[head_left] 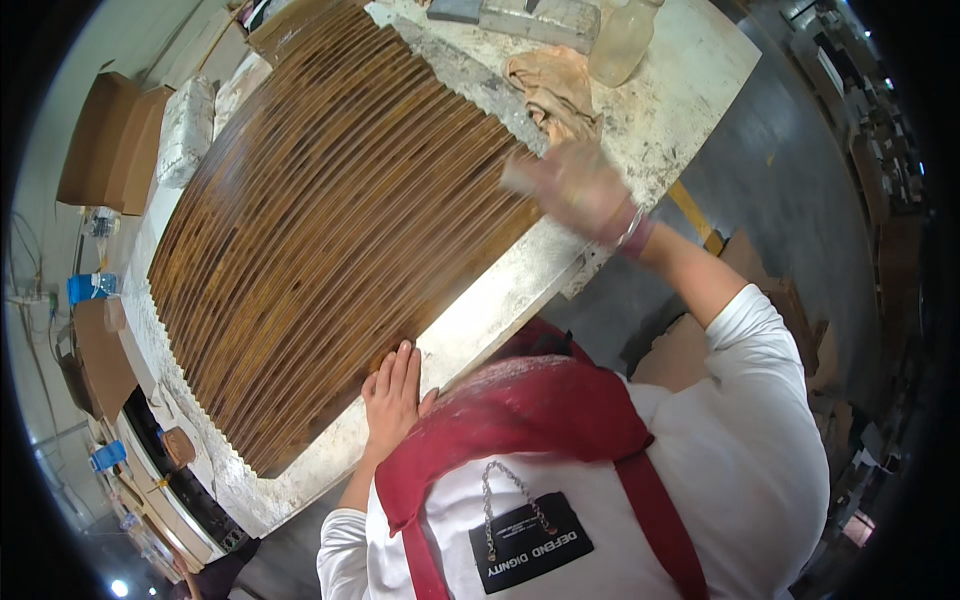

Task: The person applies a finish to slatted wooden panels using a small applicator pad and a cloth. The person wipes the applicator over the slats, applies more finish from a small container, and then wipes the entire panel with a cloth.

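while the left hand (pixel 393 395) lies flat, the right hand (pixel 588 195) is a blur by the brown slats (pixel 340 220)

since the slats lie so tightly side by side, it's hard to tell whether they're loose or joined into one panel. they cover most of the white, smudgy counter (pixel 690 75), right in front of the person, brown with darker streaks, and their ends make a jagged line on both sides. the left hand has its fingers straight and close together, tips touching the near edge of the slats, so that grip is just laid out, not closed on anything. the right hand is out by the right-hand corner, way too smeared to say whether its grip is apart, together or clamped on something. something reddish wraps that wrist.

just beyond that hand there's a crumpled tan cloth (pixel 555 90), with a see-through bottle (pixel 624 42) near it and a grey block (pixel 540 22) beside the bottle, all on the counter. over on the far left, a white wrapped bundle (pixel 187 132) lies beside the slats, with an open cardboard box (pixel 105 145) next to it. red apron (pixel 515 412) on the person, kinda dusty.
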### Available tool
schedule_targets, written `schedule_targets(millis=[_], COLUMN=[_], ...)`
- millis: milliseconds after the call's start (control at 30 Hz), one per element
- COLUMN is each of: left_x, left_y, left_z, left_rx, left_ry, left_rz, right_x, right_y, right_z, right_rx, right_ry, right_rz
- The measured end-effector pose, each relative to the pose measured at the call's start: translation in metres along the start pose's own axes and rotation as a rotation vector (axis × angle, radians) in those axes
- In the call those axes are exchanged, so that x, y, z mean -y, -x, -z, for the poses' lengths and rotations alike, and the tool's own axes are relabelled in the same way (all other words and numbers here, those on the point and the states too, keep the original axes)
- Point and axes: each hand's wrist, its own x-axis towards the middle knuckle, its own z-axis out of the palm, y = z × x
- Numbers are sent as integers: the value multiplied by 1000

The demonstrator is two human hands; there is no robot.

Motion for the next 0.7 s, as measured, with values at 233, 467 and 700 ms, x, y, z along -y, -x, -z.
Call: schedule_targets(millis=[233,467,700], left_x=[0,2,3], left_y=[-3,-2,-8], left_z=[7,2,9], left_rx=[26,45,-6], left_ry=[4,136,113], left_rz=[0,21,13], right_x=[2,64,160], right_y=[8,-14,-33], right_z=[-3,-24,-43], right_rx=[89,108,-144], right_ry=[197,-63,-511], right_rz=[-150,-38,144])
